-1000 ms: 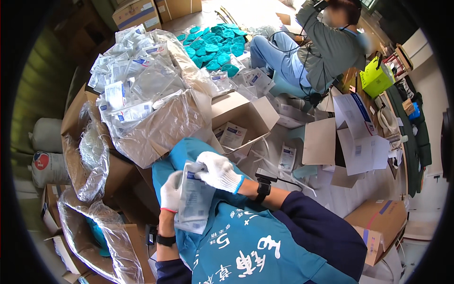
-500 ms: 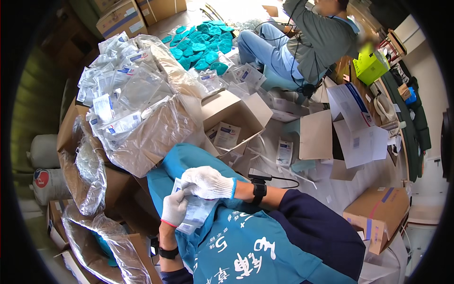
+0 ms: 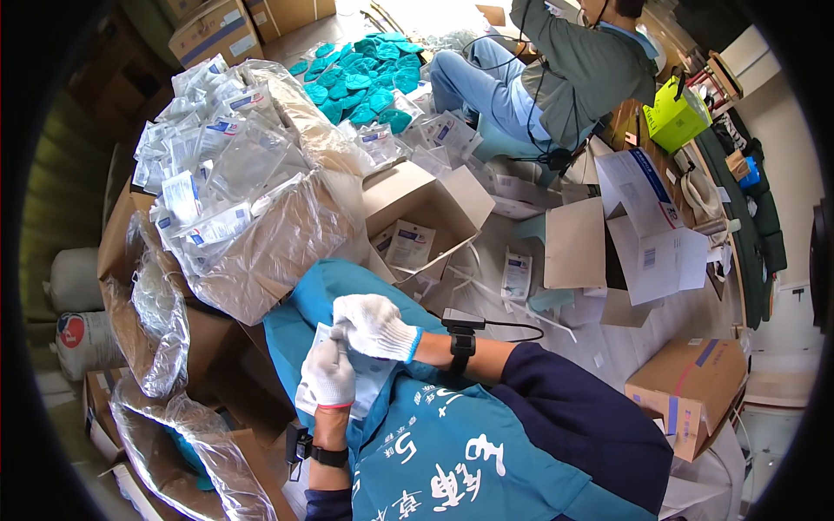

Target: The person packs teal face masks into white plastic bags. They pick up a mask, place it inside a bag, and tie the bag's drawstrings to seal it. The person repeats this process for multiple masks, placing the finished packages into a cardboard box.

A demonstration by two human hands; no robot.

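Observation:
Over my teal apron (image 3: 452, 434), my hands, in white knit gloves, hold a see-through plastic pouch (image 3: 372, 379) with pale printing. My left hand (image 3: 329, 373) is closed on its left side, thumb pointing up. My right hand (image 3: 376, 327) pinches the top edge, its fingers bent down and meeting the left thumb. The gloves hide much of the pouch, and what is inside it cannot be made out. Beyond my hands stands a plastic-lined box heaped with similar pouches (image 3: 217, 165). An open carton (image 3: 426, 204) holding a few printed pouches is just ahead of my right hand.
Teal oval pads (image 3: 360, 78) lie piled at the far side. Another person (image 3: 573, 78) sits at the far right, near a lime-green box (image 3: 678, 117). Open white-and-brown cartons (image 3: 575, 243) and a sealed carton (image 3: 691, 391) stand right. A plastic-lined box (image 3: 187, 443) is at lower left.
My left hand has moved slightly up and turned over the pouch, covering more of it. My right hand still pinches the top edge. The whole view has shifted a little.

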